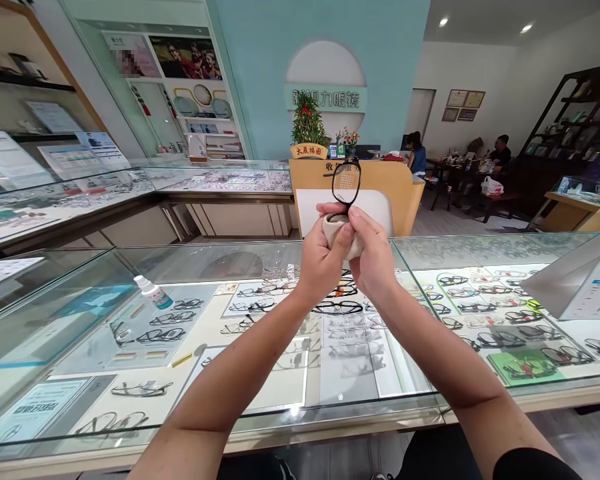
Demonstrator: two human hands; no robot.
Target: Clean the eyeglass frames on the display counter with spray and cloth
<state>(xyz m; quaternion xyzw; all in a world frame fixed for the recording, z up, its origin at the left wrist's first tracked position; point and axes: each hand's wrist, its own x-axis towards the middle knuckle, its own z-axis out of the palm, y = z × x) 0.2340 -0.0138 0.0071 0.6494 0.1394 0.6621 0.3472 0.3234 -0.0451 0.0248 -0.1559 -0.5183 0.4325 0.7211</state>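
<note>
Over the desk (280, 438) we hold black-framed glasses (347, 181) on end, left hand (321, 259) pinching pale cloth (333, 229) round their lower half, right hand (373, 248) gripping their middle.

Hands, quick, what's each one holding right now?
Left hand: closed, holding the pale cloth around part of the black glasses.
Right hand: closed, holding the glasses and cloth.

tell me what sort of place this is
Most likely an optician's shop: a glass display case holds many eyeglasses, the wall sign includes the Chinese word for glasses, and black-rimmed glasses are held up with a pale cloth.
</note>
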